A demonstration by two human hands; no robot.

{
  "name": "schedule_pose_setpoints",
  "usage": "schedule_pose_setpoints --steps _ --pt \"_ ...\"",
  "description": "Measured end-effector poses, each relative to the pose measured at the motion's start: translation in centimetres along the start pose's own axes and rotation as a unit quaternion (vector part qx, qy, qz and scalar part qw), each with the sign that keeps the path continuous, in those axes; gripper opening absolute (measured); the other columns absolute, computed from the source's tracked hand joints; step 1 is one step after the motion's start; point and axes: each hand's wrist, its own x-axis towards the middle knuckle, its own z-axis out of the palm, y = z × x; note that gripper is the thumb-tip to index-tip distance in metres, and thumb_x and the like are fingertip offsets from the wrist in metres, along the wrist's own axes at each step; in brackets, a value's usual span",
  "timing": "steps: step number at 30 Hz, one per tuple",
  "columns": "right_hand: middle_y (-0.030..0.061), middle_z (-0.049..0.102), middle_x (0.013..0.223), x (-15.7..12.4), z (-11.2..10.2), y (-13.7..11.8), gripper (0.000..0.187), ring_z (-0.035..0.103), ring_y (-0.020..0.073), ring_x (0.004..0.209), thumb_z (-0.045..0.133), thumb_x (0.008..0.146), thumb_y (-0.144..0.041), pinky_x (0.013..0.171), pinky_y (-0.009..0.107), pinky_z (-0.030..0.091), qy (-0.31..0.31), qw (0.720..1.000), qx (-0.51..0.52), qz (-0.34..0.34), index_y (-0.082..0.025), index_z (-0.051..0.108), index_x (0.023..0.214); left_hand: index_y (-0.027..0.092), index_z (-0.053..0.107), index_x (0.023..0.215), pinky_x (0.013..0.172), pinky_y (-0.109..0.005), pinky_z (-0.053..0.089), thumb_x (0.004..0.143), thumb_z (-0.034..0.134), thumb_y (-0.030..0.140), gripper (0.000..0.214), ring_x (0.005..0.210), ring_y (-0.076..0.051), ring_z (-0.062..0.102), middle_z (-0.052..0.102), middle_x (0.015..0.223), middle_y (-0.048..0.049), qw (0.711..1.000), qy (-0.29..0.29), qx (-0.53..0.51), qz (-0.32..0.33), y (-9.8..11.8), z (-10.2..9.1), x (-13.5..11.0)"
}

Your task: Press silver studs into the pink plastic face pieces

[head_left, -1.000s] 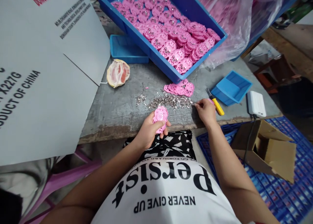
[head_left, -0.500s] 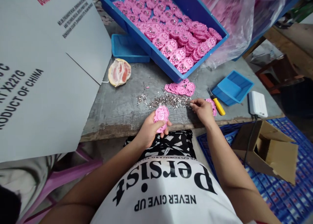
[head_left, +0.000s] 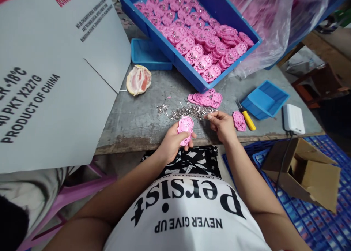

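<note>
My left hand grips a pink plastic part with a scalloped edge, thumb across its face, just over the table's near edge. To its right, my right hand has thumb and forefinger pinched together at the edge of a spread of tiny shiny metal pieces. Whatever sits between those fingertips is too small to name. Behind the metal pieces lie several more pink parts. A single pink part rests right of my right hand, beside a yellow-handled screwdriver.
A large blue tray full of pink parts fills the back. Smaller blue trays stand right and back left. A cut citrus fruit sits by a grey carton at left. A white box with a cable lies far right.
My right hand has moved left along the metal pieces, uncovering the pink part beside the screwdriver. My left hand still holds its pink part. The view has shifted slightly.
</note>
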Motion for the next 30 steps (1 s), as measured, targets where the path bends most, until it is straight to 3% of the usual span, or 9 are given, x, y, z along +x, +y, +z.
schedule_pose_setpoints --steps 8,13,20,24,30 --pt "-0.0010 0.069 0.069 -1.9 1.8 -1.4 0.032 0.036 0.0043 0.041 0.090 0.059 -0.037 0.041 0.023 0.022 -0.069 0.994 0.075 0.041 -0.019 0.076 0.081 0.016 0.051 0.106 0.040 -0.021 0.040 0.073 0.064 0.019 0.036 0.050 -0.012 0.061 0.071 0.081 -0.0024 0.999 0.025 -0.015 0.016 0.2 0.2 0.4" --pt "-0.0011 0.069 0.070 -2.9 2.1 -1.6 0.034 0.042 0.0060 0.046 0.088 0.063 -0.036 0.045 0.024 0.027 -0.102 0.993 0.035 0.050 -0.020 0.079 0.091 0.016 0.052 0.105 0.041 -0.022 0.041 0.072 0.065 0.019 0.035 0.051 -0.012 0.061 0.071 0.083 -0.0027 0.998 0.041 -0.033 0.028 0.3 0.4 0.5" --pt "0.0002 0.070 0.081 -3.8 2.4 -1.7 0.038 0.049 0.0087 0.055 0.085 0.068 -0.039 0.046 0.023 0.035 -0.123 0.992 -0.033 0.002 -0.021 0.076 0.101 0.017 0.053 0.104 0.043 -0.022 0.041 0.073 0.069 0.019 0.034 0.055 -0.011 0.061 0.070 0.086 -0.0018 0.995 0.064 -0.024 0.069 0.2 0.6 0.5" --pt "0.0007 0.070 0.085 -4.1 2.3 -1.4 0.034 0.055 0.0120 0.064 0.078 0.077 -0.038 0.055 0.026 0.044 -0.115 0.986 -0.109 -0.050 -0.023 0.074 0.108 0.018 0.053 0.100 0.044 -0.021 0.040 0.074 0.071 0.020 0.032 0.053 -0.009 0.059 0.070 0.084 -0.0010 0.990 0.100 0.017 0.102 0.0 0.8 0.6" --pt "0.0023 0.076 0.094 -4.9 2.2 -1.5 0.033 0.064 0.0161 0.073 0.062 0.087 -0.023 0.074 0.033 0.052 -0.109 0.933 -0.287 -0.186 -0.028 0.073 0.117 0.019 0.052 0.100 0.044 -0.021 0.040 0.076 0.072 0.022 0.032 0.049 -0.009 0.056 0.063 0.068 0.0033 0.990 0.095 0.029 0.097 -0.3 0.6 0.8"
